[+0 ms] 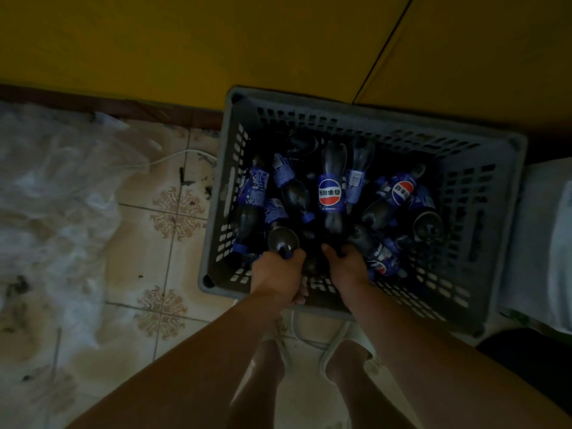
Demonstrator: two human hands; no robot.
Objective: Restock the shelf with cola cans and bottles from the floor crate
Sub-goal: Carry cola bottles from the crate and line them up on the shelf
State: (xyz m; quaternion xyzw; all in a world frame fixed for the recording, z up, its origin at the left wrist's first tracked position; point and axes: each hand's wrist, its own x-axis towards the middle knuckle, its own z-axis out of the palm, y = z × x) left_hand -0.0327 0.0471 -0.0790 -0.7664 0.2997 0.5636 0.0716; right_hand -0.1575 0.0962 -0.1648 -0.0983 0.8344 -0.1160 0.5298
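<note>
A grey slotted plastic crate [483, 212] stands on the tiled floor in front of me, holding several dark cola bottles with blue labels. My left hand [278, 274] grips one cola bottle [283, 238] by its neck end at the crate's near edge. My right hand [346, 264] reaches into the crate, and its fingers curl round the lower end of the middle bottle [330, 193], whose red, white and blue logo faces up. The fingertips are hidden among the bottles. No cans and no shelf are in view.
A yellow wall or panel [216, 44] rises behind the crate. Crumpled clear plastic sheeting [52, 196] covers the floor on the left, with a white cable [173, 156] near it. A pale object [538, 243] stands right of the crate. My sandalled feet [309, 360] are below.
</note>
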